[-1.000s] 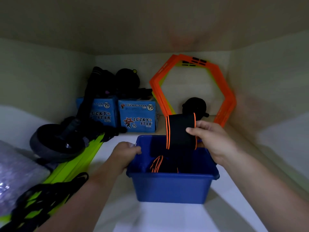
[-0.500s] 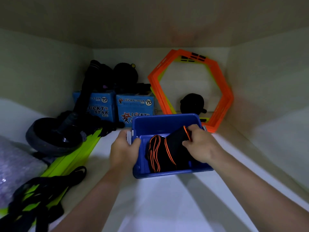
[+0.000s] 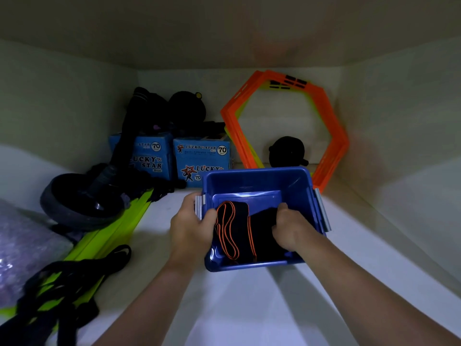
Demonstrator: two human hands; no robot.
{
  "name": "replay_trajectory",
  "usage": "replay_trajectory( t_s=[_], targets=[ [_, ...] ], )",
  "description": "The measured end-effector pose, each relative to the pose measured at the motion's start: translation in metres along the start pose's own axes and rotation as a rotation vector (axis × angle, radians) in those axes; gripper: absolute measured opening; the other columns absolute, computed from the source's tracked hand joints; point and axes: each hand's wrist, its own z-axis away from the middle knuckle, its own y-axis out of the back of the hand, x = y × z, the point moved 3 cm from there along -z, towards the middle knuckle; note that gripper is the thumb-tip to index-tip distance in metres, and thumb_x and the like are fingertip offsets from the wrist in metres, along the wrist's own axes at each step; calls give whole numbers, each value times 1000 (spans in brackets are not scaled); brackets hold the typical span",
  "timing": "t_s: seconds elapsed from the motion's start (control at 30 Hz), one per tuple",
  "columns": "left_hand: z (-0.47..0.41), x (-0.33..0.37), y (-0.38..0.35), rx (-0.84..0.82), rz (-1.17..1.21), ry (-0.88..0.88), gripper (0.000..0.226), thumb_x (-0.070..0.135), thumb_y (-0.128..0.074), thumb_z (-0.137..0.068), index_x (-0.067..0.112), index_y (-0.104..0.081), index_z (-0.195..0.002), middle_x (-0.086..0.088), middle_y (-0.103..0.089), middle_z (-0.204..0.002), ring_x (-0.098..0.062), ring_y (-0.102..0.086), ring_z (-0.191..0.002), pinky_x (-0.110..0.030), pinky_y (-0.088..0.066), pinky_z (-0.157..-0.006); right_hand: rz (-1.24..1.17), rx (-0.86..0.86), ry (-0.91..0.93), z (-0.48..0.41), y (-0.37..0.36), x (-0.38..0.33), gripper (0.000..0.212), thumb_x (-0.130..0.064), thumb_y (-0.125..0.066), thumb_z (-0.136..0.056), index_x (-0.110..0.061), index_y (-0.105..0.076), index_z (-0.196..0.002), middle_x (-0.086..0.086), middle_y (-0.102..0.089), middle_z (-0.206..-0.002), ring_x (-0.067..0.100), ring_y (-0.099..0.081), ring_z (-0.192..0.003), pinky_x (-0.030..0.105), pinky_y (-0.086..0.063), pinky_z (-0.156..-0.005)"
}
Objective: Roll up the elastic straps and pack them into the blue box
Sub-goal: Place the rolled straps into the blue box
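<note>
The left hand [image 3: 190,228] grips the blue box [image 3: 257,171] by its rim to steady it, while the right hand [image 3: 290,227] curls round a rolled strap [image 3: 260,236], seating it inside.

The box [image 3: 259,181] sits on the shelf [image 3: 249,308], with 2 rolled straps [image 3: 233,231] side by side inside. The left hand [image 3: 189,228] grips its left rim; the right hand [image 3: 291,228] is inside, on the right one. Behind it are 2 cartons [image 3: 199,158] at left and hexagonal frames [image 3: 331,136] at right, against the back wall.
</note>
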Motion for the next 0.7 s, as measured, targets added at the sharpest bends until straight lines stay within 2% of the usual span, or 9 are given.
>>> replay_trajectory(
  t_s=[0.07,0.13,0.23,0.37,0.53,0.6,0.7],
  targets=[
    [-2,-1,0,-3,8,3,22,20,-65,-88,32,-62,-106,6,-71,-77,-9,-66,-68,-31,-52,-59,-11,-7,4,-2,-1,2,41,-11,-52,-95,-2,-47,-134,19,-66,-118,33,-67,-100,40,-57,-85],
    [-4,-2,0,-2,5,6,21,21,-65,-88,32,-62,-105,7,-70,-77,-6,-66,-69,-29,-52,-58,48,-2,13,-2,2,3,27,-17,-56,-94,-4,-59,-117,16,-70,-107,30,-68,-91,39,-58,-80],
    [-5,-4,-1,-16,17,21,21,21,-66,-88,34,-60,-104,10,-70,-76,-5,-66,-70,-28,-53,-58,129,40,36,1,5,2,31,-25,-59,-93,-4,-59,-115,16,-70,-106,32,-68,-91,39,-57,-78],
    [-8,-8,-3,-19,28,33,20,25,-67,-88,36,-60,-103,9,-71,-80,-9,-67,-71,-34,-57,-63,154,170,127,7,12,-1,35,-27,-61,-91,-5,-54,-117,16,-69,-105,34,-67,-92,37,-53,-72],
    [-11,-9,-5,-15,30,63,17,26,-68,-88,33,-61,-102,6,-71,-82,-16,-68,-76,-38,-57,-65,166,232,230,14,32,-4,35,-34,-62,-89,-11,-55,-115,13,-69,-102,33,-66,-92,43,-56,-78],
    [-12,-9,-5,-18,29,77,11,28,-68,-88,31,-62,-96,5,-71,-81,-19,-68,-76,-39,-57,-65,112,377,356,23,47,-3,35,-31,-64,-88,-14,-60,-118,10,-72,-102,32,-67,-96,41,-55,-81],
    [-14,-11,-5,-11,23,96,10,34,-68,-89,29,-61,-83,0,-71,-75,-25,-69,-73,-46,-58,-63,-66,797,581,50,81,11,24,-21,-68,-87,-15,-71,-110,4,-73,-101,26,-65,-98,34,-50,-85]
  ],
)
